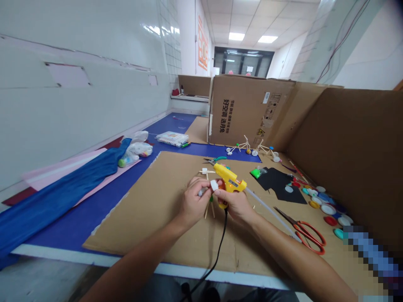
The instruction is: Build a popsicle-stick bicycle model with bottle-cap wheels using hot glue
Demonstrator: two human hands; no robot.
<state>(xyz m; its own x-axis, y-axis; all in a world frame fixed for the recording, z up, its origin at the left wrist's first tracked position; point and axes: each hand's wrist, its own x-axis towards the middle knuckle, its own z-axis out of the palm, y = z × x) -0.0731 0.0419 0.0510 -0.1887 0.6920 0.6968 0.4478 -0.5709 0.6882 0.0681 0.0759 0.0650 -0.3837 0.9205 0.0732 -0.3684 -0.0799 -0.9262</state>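
Note:
My right hand [234, 203] is closed around the handle of a yellow hot glue gun [228, 179], its nozzle pointing left and its black cord [217, 256] trailing toward me. My left hand [193, 201] is closed on a small stick model [209, 205] with a white bottle cap [214, 185] at its top, held right at the gun's nozzle. Thin wooden sticks hang down from the model between my hands. Both hands hover above a brown cardboard sheet [157, 214].
Red-handled scissors [307, 233] lie at the right, with several coloured bottle caps [324, 205] and black paper [278, 182] beyond. Pliers [214, 160] and two finished stick models [252, 149] sit farther back before a large cardboard box [248, 111]. Blue cloth [59, 193] and plastic bags [137, 151] lie left.

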